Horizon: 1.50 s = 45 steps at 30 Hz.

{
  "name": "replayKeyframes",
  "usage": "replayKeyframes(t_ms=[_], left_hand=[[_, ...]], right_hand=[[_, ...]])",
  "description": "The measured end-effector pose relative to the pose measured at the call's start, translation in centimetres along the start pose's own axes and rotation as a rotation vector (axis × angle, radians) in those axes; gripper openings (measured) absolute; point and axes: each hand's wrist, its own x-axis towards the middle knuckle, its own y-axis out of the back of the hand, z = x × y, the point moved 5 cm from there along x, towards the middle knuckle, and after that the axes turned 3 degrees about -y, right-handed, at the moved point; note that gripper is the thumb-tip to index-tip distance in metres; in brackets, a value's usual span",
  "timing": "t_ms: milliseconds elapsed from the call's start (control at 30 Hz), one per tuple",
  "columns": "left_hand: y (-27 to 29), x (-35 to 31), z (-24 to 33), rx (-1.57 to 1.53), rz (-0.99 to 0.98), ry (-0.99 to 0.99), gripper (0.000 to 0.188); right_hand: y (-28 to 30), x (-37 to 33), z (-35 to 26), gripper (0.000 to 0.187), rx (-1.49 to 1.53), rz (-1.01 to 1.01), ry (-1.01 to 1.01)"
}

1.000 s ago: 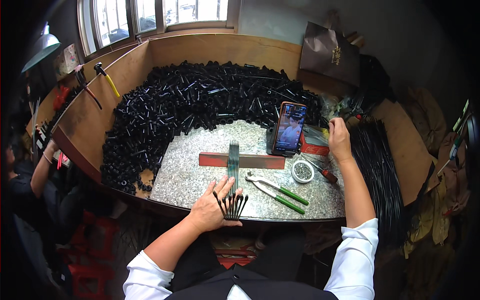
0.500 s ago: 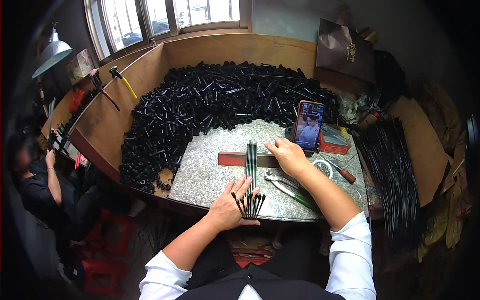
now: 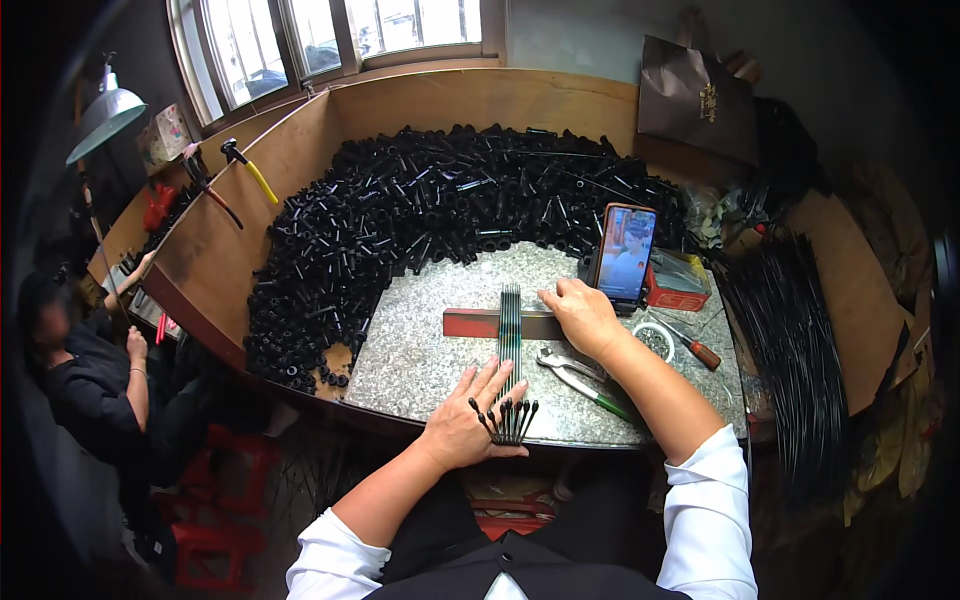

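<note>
Several thin dark rods (image 3: 510, 335) lie side by side across a flat red and dark bar (image 3: 472, 323) on the speckled stone slab. My left hand (image 3: 462, 428) rests on their near part with its fingers stretched out. Black knobbed ends (image 3: 507, 410) fan out over that hand; how they join the rods is unclear. My right hand (image 3: 588, 318) is closed at the bar's right end, its fingertips partly hidden. Just below it are green-handled pliers (image 3: 590, 388), which neither hand touches.
A heap of black tubular parts (image 3: 450, 195) curves behind the slab (image 3: 400, 345). A lit phone (image 3: 625, 255) leans by a red box (image 3: 678, 285). Rightward are a round dish (image 3: 655, 340), a screwdriver (image 3: 692, 347) and long black rods (image 3: 790, 370). Another person (image 3: 95, 370) sits at left.
The view has shifted slightly. Both my hands keep their places on the rods and bar. At left, the other person's arms have moved, one now stretched toward their bench.
</note>
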Motion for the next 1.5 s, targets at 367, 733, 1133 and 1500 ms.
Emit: replayKeyframes(t_ms=[367, 733, 1133, 1500], left_hand=[[0.1, 0.0, 0.0, -0.026, -0.004, 0.009, 0.088], [0.2, 0.0, -0.1, -0.038, -0.003, 0.010, 0.088], [0.2, 0.1, -0.1, -0.026, -0.014, 0.010, 0.089], [0.5, 0.0, 0.0, -0.039, 0.025, 0.001, 0.088]], right_hand=[[-0.5, 0.6, 0.0, 0.023, -0.030, 0.077, 0.078], [-0.9, 1.1, 1.1, 0.011, 0.096, 0.112, 0.092], [-1.1, 1.9, 0.8, 0.010, 0.169, 0.173, 0.119], [-1.3, 2.0, 0.7, 0.008, 0.165, 0.180, 0.129]])
